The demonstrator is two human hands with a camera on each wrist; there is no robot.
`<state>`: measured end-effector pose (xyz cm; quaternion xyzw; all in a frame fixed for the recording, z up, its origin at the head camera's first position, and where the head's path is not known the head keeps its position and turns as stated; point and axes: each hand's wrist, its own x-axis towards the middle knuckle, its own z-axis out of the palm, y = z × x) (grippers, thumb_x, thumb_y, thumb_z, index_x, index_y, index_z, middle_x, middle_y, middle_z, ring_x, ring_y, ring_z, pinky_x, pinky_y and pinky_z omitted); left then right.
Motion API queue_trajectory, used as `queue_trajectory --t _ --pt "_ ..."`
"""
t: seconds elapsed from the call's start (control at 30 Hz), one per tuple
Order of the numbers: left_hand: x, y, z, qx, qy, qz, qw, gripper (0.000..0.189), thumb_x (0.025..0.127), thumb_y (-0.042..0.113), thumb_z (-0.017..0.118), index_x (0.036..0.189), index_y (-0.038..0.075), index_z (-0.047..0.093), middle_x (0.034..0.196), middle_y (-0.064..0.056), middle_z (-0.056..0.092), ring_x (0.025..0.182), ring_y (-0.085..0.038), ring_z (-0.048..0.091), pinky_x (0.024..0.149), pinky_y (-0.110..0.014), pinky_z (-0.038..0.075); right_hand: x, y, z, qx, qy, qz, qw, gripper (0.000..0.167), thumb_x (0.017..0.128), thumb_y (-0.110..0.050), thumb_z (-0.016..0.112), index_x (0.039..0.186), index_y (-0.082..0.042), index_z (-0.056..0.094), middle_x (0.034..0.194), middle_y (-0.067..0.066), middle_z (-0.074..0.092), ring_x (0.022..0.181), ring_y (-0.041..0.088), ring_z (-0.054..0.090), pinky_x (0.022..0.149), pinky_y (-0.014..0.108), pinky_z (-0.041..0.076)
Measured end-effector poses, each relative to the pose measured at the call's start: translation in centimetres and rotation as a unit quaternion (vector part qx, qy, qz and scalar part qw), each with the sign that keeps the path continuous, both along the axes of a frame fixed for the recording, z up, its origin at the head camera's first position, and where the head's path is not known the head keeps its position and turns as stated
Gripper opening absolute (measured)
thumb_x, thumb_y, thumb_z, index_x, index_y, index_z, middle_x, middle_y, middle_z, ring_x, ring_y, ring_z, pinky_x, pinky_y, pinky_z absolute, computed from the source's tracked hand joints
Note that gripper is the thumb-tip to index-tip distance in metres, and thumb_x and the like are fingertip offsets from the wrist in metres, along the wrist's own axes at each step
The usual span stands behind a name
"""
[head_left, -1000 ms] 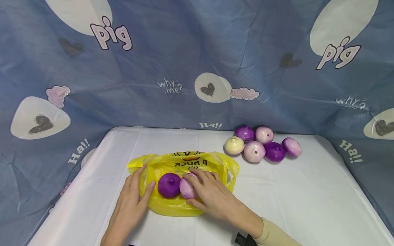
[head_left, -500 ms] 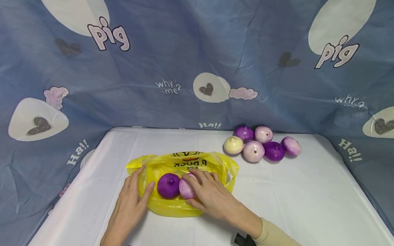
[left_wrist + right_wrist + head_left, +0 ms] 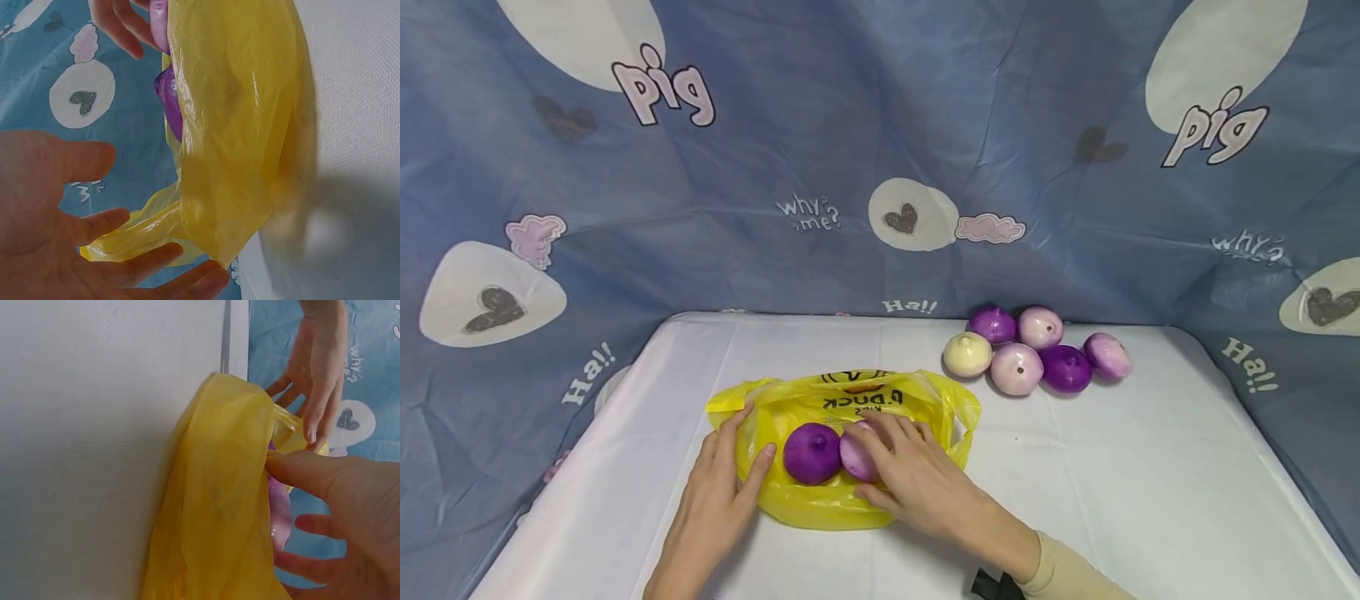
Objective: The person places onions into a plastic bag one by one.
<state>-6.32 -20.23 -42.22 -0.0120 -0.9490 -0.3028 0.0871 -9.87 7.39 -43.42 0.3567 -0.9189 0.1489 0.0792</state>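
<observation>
The head view looks forward-down from above; 2 close, sideways-turned wrist views face forward, sharing the yellow bag (image 3: 231, 137).

Left forearm (image 3: 679, 575): bare, angled over the surface (image 3: 1150, 475) toward its far edge.

Left hand (image 3: 718, 492): one, nearer the surface's left edge; back seen from the head view, palm from the left wrist view; fingers (image 3: 730, 433) extended, slightly bent; thumb (image 3: 760, 473) straight, spread well apart from them.

Right forearm (image 3: 1000, 533): slanted toward the far left corner; bare at the wrist, beige sleeve (image 3: 1071, 571) behind.

Right hand (image 3: 921, 483): one, about midway between left and right edges; back uppermost, digits toward the left edge; fingers curved downward, thumb (image 3: 877, 498) opposed on the near side, grip engaged; the two hands apart.
</observation>
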Motion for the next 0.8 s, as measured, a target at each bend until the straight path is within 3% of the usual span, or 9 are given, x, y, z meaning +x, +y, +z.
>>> queue_trajectory --t 0.33,0.8 --pt "-0.1 0.1 -0.1 0.0 0.01 -0.001 1.0 0.062 0.111 0.036 0.059 0.165 0.012 0.038 0.143 -0.032 0.058 0.13 -0.052 0.061 0.101 -0.07 0.051 0.1 0.2 0.5 -0.002 0.002 -0.001 1.0 0.071 0.099 -0.044 0.077 0.159 -0.024 0.044 0.159 0.009 0.054 0.147 0.025 0.053 0.107 0.051 0.054" --pt "-0.1 0.2 -0.2 0.0 0.009 -0.002 1.0 0.063 0.112 0.036 0.059 0.165 0.012 0.037 0.146 -0.032 0.056 0.133 -0.055 0.059 0.103 -0.072 0.051 -0.5 1.8 2.3 -0.003 -0.008 -0.021 0.9998 0.068 0.101 -0.044 0.075 0.16 -0.024 0.047 0.167 0.01 0.045 0.151 0.03 0.05 0.116 0.06 0.05"
